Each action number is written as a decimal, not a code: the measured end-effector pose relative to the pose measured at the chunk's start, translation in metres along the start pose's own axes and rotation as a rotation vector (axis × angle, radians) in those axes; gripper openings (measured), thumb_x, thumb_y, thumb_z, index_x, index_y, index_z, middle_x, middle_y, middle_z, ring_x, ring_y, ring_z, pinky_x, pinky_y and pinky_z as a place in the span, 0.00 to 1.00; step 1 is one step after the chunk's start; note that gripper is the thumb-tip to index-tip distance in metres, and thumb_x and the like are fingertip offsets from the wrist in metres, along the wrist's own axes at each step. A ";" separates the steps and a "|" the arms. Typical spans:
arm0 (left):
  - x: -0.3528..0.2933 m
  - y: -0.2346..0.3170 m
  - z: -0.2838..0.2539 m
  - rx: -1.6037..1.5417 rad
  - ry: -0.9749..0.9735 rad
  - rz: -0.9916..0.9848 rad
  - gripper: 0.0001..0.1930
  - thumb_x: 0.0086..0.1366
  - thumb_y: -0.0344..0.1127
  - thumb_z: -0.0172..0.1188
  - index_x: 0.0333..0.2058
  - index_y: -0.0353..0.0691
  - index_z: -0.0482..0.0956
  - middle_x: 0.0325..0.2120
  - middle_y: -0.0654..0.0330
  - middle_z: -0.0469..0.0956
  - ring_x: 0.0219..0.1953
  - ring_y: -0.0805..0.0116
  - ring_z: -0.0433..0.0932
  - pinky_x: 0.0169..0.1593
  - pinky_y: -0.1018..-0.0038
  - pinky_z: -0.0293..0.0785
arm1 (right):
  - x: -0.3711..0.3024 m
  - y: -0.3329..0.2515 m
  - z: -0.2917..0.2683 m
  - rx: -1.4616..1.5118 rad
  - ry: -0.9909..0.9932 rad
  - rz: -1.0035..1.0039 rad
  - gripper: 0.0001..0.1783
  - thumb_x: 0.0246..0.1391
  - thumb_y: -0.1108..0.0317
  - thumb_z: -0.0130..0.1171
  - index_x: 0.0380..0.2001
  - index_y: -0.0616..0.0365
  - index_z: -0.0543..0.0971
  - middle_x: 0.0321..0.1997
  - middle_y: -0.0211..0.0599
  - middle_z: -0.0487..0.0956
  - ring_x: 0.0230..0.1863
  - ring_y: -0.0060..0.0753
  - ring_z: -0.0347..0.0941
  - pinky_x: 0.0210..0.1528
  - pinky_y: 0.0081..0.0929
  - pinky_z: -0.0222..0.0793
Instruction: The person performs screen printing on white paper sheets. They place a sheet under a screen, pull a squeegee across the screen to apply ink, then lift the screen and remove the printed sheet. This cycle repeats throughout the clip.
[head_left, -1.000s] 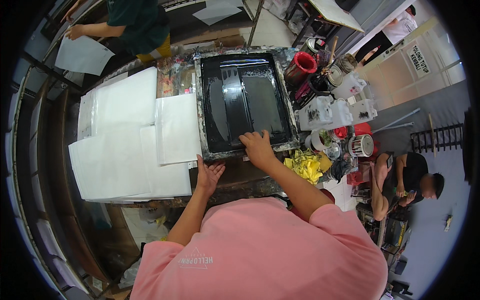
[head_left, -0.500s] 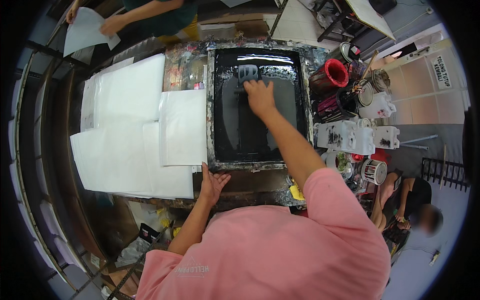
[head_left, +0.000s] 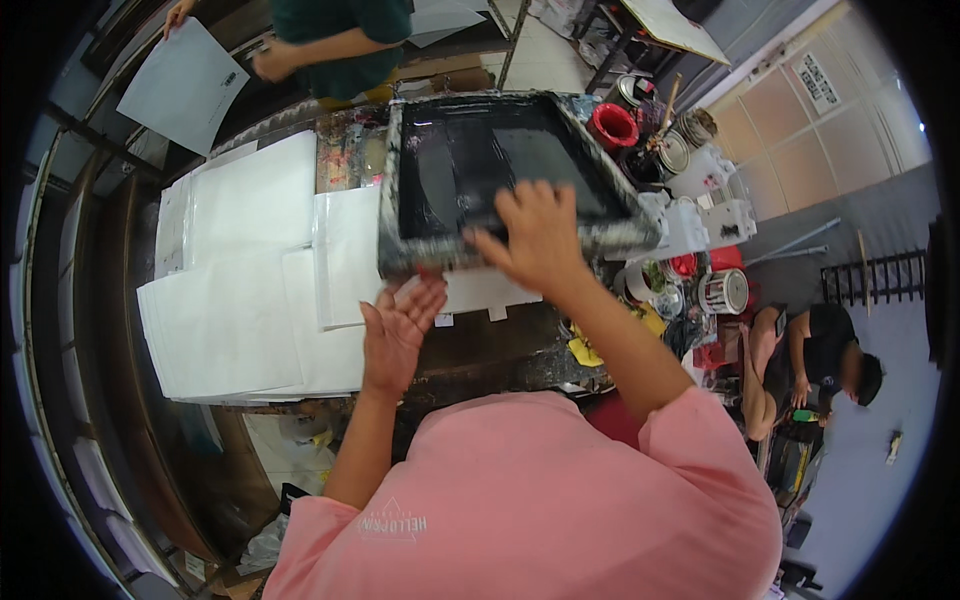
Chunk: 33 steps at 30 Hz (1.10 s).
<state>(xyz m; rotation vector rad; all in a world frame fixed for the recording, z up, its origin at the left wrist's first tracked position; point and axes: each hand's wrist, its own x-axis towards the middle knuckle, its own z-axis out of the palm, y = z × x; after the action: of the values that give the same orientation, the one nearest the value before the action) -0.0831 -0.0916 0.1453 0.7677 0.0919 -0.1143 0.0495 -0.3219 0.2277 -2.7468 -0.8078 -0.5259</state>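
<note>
Screen frame (head_left: 615, 236), its dark mesh coated with glossy black ink, sits over the right half of the work surface (head_left: 490, 350), tilted so that its near rim stands clear of the surface and its far rim lies by the far edge. Beneath that near rim shows part of a white sheet (head_left: 490, 288). Stacks of white paper (head_left: 230, 330) cover the surface's left half, running almost to its near-left corner. Along the right edge crowd a red pot (head_left: 612, 125), white jugs (head_left: 680, 230) and a smeared paint can (head_left: 722, 292), with a crumpled yellow cloth (head_left: 585, 350) at the near-right corner. Past the far edge, toward the left, a co-worker in a dark green top (head_left: 335, 40) holds up a printed sheet (head_left: 190, 85); well beyond the right edge, another person (head_left: 830, 335) sits by a pale wall. Both forearms reach in over the near edge. The right hand (head_left: 540, 235), slightly blurred, is above the frame's near part, fingers spread and thumb out to the left; whether it touches the frame, I cannot tell. The left hand (head_left: 400, 335) lies palm up below the frame's near-left corner, fingers loosely uncurled and grasping nothing.
</note>
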 end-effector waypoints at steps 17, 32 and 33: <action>-0.012 -0.047 -0.105 2.051 0.327 0.040 0.55 0.66 0.70 0.63 0.75 0.29 0.60 0.76 0.43 0.62 0.81 0.43 0.50 0.77 0.28 0.28 | 0.129 0.021 -0.054 -0.002 0.205 -0.002 0.35 0.61 0.32 0.63 0.30 0.59 0.86 0.32 0.41 0.84 0.38 0.45 0.80 0.51 0.47 0.62; -0.004 0.118 -0.217 2.008 0.907 0.341 0.36 0.68 0.46 0.73 0.72 0.45 0.74 0.76 0.43 0.63 0.81 0.41 0.53 0.80 0.37 0.41 | 0.111 0.025 -0.042 -0.037 0.231 -0.021 0.36 0.62 0.31 0.62 0.40 0.59 0.90 0.31 0.39 0.84 0.36 0.41 0.79 0.51 0.43 0.59; 0.010 0.109 -0.192 2.060 1.179 0.255 0.36 0.68 0.49 0.72 0.73 0.50 0.73 0.78 0.40 0.56 0.82 0.39 0.48 0.80 0.36 0.36 | 0.109 0.025 -0.040 -0.031 0.257 -0.035 0.36 0.61 0.31 0.62 0.40 0.58 0.90 0.30 0.39 0.84 0.36 0.41 0.79 0.51 0.43 0.59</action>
<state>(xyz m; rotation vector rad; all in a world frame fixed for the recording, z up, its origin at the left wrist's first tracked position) -0.0666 0.1194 0.0818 2.8122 1.1109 0.6413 0.1382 -0.3028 0.3047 -2.6225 -0.7897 -0.8832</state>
